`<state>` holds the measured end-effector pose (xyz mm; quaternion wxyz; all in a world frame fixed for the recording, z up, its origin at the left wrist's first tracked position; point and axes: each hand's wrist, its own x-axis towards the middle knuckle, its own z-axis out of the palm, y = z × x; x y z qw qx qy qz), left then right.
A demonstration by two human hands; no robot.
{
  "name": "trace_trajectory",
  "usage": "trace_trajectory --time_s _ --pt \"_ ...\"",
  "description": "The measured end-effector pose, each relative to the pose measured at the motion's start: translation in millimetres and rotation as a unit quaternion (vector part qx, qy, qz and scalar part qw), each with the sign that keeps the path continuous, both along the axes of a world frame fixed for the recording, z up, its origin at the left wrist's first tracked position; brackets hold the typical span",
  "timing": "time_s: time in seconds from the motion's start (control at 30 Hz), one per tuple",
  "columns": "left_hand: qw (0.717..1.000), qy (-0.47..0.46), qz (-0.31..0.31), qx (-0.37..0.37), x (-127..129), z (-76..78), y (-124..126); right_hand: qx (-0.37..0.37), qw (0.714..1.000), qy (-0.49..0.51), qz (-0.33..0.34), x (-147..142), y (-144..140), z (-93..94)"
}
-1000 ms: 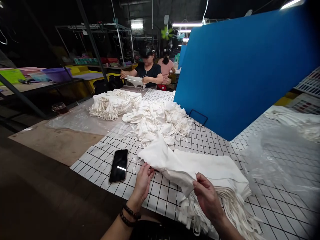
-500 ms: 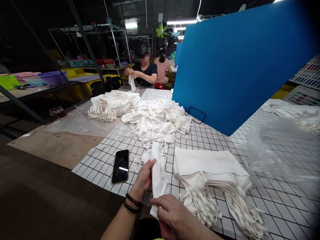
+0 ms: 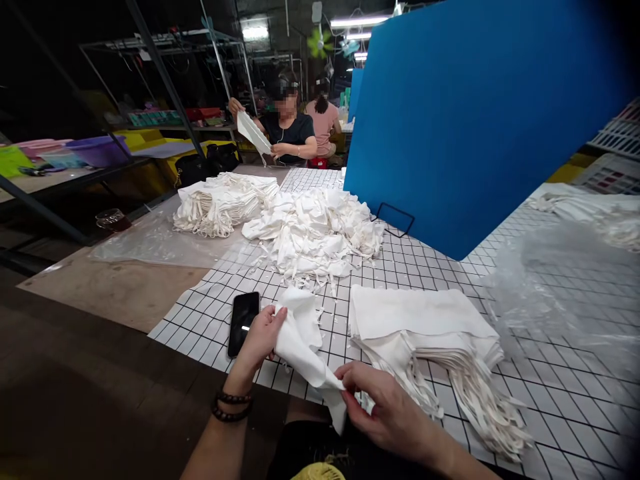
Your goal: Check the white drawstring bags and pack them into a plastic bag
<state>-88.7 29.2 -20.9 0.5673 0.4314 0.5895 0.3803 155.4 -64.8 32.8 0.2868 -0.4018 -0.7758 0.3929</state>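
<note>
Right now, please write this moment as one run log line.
left hand: grips white cloth piece | right hand: pinches its lower end | black phone: beside left hand | folded stack: right of cloth

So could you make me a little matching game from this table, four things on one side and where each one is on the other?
Things:
1. white cloth piece
2. phone
3. neat stack of white bags
4. blue board

Places:
A. standing upright on the checked table, behind the loose heap
B. lying flat just beyond the left hand
C. held between the left hand and the right hand
D. lying to the right of the held cloth, straps toward the person

Pairs: 1-C, 2-B, 3-D, 4-A
</note>
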Motion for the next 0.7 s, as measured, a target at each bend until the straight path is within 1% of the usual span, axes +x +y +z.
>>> trace_trajectory --time_s 0.03,0.1,0.17,0.2,0.27,0.3,0.33,0.37,0.43,0.5,0.53,0.57,0.6,0.63,0.67,0.7 --pt "1.000 -0.019 -0.007 -0.016 1 5.6 0 -0.021 1.000 -0.003 -0.011 2 0 1.2" --pt "0.995 -0.091 -0.016 -0.047 5 17.5 2 -0.072 0.997 0.018 -0.037 8 4 2.7" --pt "0.980 -0.189 -0.011 -0.066 11 29.5 9 -0.117 0.986 0.092 -0.081 14 13 1.0" --pt "0.968 -0.242 -0.006 -0.064 15 34.7 14 -0.133 0.975 0.140 -0.114 18 21 -1.7" --pt "0.942 -0.333 -0.004 -0.032 26 40.9 27 -0.160 0.942 0.219 -0.197 26 39 -11.1" --pt "0.933 -0.358 -0.009 -0.008 31 41.0 34 -0.173 0.926 0.236 -0.238 31 49 -17.3" --pt "0.932 -0.362 -0.016 0.017 37 38.6 40 -0.183 0.915 0.234 -0.275 36 58 -23.9" --pt "0.939 -0.341 -0.019 0.040 42 33.6 46 -0.187 0.908 0.213 -0.308 42 66 -30.4" --pt "0.967 -0.242 -0.014 0.079 48 17.0 52 -0.159 0.907 0.125 -0.369 53 75 -41.3" --pt "0.988 -0.107 -0.011 0.107 47 -4.5 52 -0.083 0.910 0.011 -0.405 62 76 -48.5" --pt "0.992 -0.036 -0.018 0.122 44 -15.1 49 -0.037 0.914 -0.040 -0.402 64 74 -50.8" --pt "0.989 0.034 -0.030 0.139 40 -24.4 45 0.006 0.921 -0.082 -0.380 64 72 -52.2" --pt "0.981 0.104 -0.042 0.160 35 -31.9 40 0.043 0.932 -0.116 -0.342 63 70 -53.1" --pt "0.966 0.174 -0.052 0.185 31 -37.2 35 0.075 0.942 -0.145 -0.292 60 68 -53.5" --pt "0.945 0.243 -0.055 0.213 26 -40.5 30 0.104 0.948 -0.176 -0.244 56 66 -53.5" --pt "0.919 0.309 -0.049 0.239 23 -41.8 26 0.130 0.948 -0.211 -0.201 51 65 -53.4"
